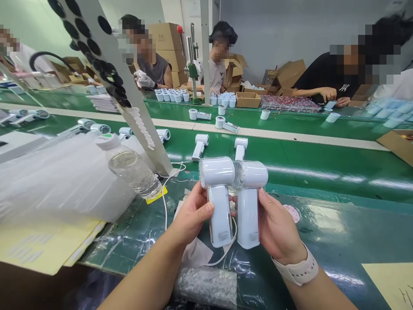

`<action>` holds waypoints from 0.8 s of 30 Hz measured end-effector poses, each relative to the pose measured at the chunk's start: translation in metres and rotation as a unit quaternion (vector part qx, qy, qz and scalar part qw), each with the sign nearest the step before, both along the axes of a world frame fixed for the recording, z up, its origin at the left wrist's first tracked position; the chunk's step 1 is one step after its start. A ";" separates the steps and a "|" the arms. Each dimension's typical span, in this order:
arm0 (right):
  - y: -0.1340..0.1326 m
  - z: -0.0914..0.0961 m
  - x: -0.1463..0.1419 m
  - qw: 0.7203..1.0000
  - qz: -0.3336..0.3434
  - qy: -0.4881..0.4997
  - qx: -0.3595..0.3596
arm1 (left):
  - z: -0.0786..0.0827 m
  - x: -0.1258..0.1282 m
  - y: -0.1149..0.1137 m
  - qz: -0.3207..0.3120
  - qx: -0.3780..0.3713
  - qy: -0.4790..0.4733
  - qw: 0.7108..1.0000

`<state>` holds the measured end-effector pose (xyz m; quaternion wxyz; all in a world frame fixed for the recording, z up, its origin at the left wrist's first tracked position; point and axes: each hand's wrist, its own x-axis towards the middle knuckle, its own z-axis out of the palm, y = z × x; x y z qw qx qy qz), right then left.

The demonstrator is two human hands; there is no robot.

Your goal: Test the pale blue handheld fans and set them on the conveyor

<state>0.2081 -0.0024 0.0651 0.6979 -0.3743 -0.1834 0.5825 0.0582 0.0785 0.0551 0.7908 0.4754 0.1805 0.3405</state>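
Forearms (146, 269) extend to the left hand (193, 213) and right hand (280, 228), fingers (205, 211) closed around one white device (221, 215) each, whose adjacent heads (219, 171) could knock if either grip slips.

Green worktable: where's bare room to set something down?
Right of the right hand, between the pink round piece and the cream sheet. Also the green belt's near lane, between the rightmost white device and the open carton. Crowded: left, with plastic sheeting, bottle, yellow papers; between the forearms, clear wrap.
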 end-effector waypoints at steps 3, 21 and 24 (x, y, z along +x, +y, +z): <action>-0.001 0.000 -0.001 1.000 -0.011 -0.027 -0.004 | 0.001 0.000 -0.002 0.003 -0.005 0.022 1.000; -0.002 0.001 -0.004 0.999 -0.001 -0.042 -0.019 | 0.000 0.003 -0.001 0.010 0.009 0.031 0.999; -0.001 -0.001 -0.005 0.998 -0.018 -0.051 -0.010 | 0.000 0.004 0.000 0.012 0.012 0.033 0.999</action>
